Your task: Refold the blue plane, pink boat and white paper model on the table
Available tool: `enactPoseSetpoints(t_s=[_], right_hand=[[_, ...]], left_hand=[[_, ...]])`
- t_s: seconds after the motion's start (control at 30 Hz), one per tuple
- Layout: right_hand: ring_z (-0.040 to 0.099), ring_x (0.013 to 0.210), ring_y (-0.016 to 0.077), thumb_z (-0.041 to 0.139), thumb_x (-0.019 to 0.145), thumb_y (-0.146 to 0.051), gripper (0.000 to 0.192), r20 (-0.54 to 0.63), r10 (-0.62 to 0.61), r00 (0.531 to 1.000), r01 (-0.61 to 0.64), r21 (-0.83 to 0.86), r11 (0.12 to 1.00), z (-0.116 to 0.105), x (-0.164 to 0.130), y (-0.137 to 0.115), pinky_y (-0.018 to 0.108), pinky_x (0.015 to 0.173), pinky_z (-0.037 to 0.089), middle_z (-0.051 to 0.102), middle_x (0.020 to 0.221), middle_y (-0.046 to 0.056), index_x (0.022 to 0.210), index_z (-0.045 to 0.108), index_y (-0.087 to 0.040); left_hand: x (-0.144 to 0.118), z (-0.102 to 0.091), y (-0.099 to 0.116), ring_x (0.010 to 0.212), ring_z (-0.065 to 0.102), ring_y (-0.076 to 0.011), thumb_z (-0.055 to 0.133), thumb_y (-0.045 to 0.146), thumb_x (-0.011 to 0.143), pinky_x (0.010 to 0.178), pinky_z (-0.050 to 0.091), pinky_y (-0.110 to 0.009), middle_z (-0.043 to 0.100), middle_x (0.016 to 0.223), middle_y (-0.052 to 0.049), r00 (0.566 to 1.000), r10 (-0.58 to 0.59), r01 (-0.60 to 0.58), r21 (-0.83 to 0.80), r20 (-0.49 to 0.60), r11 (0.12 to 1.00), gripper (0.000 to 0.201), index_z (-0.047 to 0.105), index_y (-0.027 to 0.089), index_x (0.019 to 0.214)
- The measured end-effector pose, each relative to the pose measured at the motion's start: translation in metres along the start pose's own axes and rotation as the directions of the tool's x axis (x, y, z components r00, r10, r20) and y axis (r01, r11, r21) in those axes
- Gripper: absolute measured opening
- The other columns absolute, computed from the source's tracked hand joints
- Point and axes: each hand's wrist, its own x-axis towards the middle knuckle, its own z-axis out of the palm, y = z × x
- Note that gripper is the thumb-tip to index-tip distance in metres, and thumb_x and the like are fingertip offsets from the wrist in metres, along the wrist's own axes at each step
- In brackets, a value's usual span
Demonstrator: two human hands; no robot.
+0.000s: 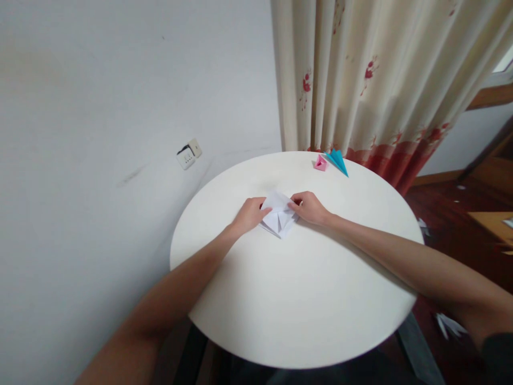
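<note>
A folded sheet of white paper (279, 218) rests on the round white table, its layers creased and one point turned toward me. My left hand (251, 213) pinches its left edge, thumb on top and the other fingers beneath or behind. At the opposite edge, my right hand (309, 207) grips the paper between thumb and curled fingers. Both hands are closed on the same piece. Parts of the fingertips are hidden by the paper.
The round white table (296, 299) has a pink folded paper piece (320, 163) and a blue paper plane (337, 161) at its far edge. Behind them hangs a flowered curtain (360, 80). A wall with a power socket (186, 158) borders the left side.
</note>
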Motion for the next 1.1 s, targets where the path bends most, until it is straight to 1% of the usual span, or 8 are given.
enactPoseSetpoints(t_s=[0.1, 0.27, 0.43, 0.57, 0.7, 0.8, 0.93, 1.1], right_hand=[[0.052, 0.06, 0.0125, 0.057, 0.084, -0.025, 0.02, 0.033, 0.024, 0.999, -0.025, 0.011, 1.0, -0.0014, 0.0, -0.0016, 0.024, 0.056, 0.033, 0.064, 0.066, 0.001, 0.071, 0.068, -0.014], [0.048, 0.058, 0.0117, 0.058, 0.082, -0.025, 0.019, 0.111, 0.067, 0.992, -0.069, 0.017, 0.997, -0.0017, 0.0004, -0.0016, 0.024, 0.053, 0.031, 0.06, 0.064, 0.0, 0.07, 0.067, -0.013], [0.049, 0.06, 0.0122, 0.059, 0.079, -0.022, 0.014, 0.12, 0.063, 0.991, -0.062, -0.014, 0.998, -0.0029, 0.0004, -0.0014, 0.024, 0.056, 0.033, 0.06, 0.066, 0.0, 0.073, 0.068, -0.013], [0.053, 0.064, 0.0132, 0.061, 0.073, -0.016, 0.013, 0.14, 0.05, 0.989, -0.044, -0.045, 0.998, -0.0061, 0.0003, -0.0026, 0.024, 0.059, 0.035, 0.063, 0.07, 0.0, 0.08, 0.071, -0.012], [0.052, 0.062, 0.0127, 0.059, 0.074, -0.015, 0.01, 0.127, 0.029, 0.991, -0.019, -0.075, 0.997, -0.0065, 0.0002, -0.003, 0.023, 0.059, 0.034, 0.061, 0.067, 0.0, 0.075, 0.069, -0.012], [0.051, 0.062, 0.0124, 0.058, 0.076, -0.015, 0.011, 0.134, 0.007, 0.991, 0.004, -0.084, 0.996, -0.0049, -0.0002, -0.0028, 0.024, 0.059, 0.033, 0.061, 0.067, 0.0, 0.075, 0.069, -0.012], [0.051, 0.061, 0.0125, 0.057, 0.078, -0.016, 0.012, 0.156, 0.017, 0.988, -0.008, -0.063, 0.998, -0.0035, -0.0007, -0.0033, 0.024, 0.058, 0.033, 0.062, 0.068, 0.001, 0.075, 0.068, -0.012], [0.05, 0.062, 0.013, 0.056, 0.08, -0.021, 0.014, 0.164, 0.021, 0.986, -0.022, 0.001, 1.0, -0.0025, 0.0008, -0.0015, 0.025, 0.058, 0.034, 0.061, 0.068, 0.001, 0.075, 0.066, -0.013]], left_hand=[[0.0001, 0.0024, 0.0005, 0.063, 0.054, -0.0154, 0.058, 0.033, 0.084, 0.057, 0.034, -0.025, 0.066, 0.069, -0.001, 1.0, 0.005, -0.005, -0.023, 0.009, 1.0, 0.023, 0.069, 0.014, 0.076], [0.0001, 0.0047, 0.0009, 0.064, 0.054, -0.0157, 0.054, 0.034, 0.086, 0.06, 0.037, -0.025, 0.067, 0.071, -0.002, 1.0, -0.008, 0.008, -0.062, 0.005, 0.998, 0.027, 0.072, 0.014, 0.084], [-0.0003, 0.0059, 0.0019, 0.065, 0.055, -0.0164, 0.054, 0.033, 0.085, 0.061, 0.039, -0.025, 0.068, 0.072, -0.002, 1.0, -0.014, 0.014, -0.102, 0.0, 0.995, 0.028, 0.073, 0.013, 0.084], [-0.0011, 0.0067, 0.0032, 0.065, 0.056, -0.0165, 0.05, 0.032, 0.087, 0.062, 0.039, -0.026, 0.069, 0.074, -0.003, 1.0, -0.006, 0.007, -0.073, 0.009, 0.997, 0.028, 0.072, 0.013, 0.083], [-0.002, 0.0056, 0.0035, 0.067, 0.059, -0.0172, 0.055, 0.031, 0.085, 0.06, 0.037, -0.026, 0.07, 0.077, -0.003, 1.0, 0.006, -0.005, -0.029, 0.028, 1.0, 0.023, 0.071, 0.014, 0.083], [-0.0024, 0.0042, 0.0036, 0.069, 0.061, -0.0179, 0.059, 0.029, 0.083, 0.06, 0.037, -0.026, 0.071, 0.079, -0.004, 0.999, 0.002, -0.002, -0.003, 0.039, 1.0, 0.019, 0.071, 0.014, 0.084], [-0.0025, 0.0044, 0.0033, 0.068, 0.061, -0.0181, 0.056, 0.03, 0.085, 0.06, 0.037, -0.026, 0.072, 0.078, -0.004, 0.999, -0.007, 0.007, 0.018, 0.033, 1.0, 0.022, 0.071, 0.015, 0.083], [-0.0018, 0.0075, 0.0019, 0.07, 0.062, -0.0186, 0.051, 0.031, 0.089, 0.062, 0.039, -0.026, 0.073, 0.082, -0.005, 1.0, 0.001, -0.001, 0.01, 0.026, 1.0, 0.026, 0.071, 0.015, 0.086]])
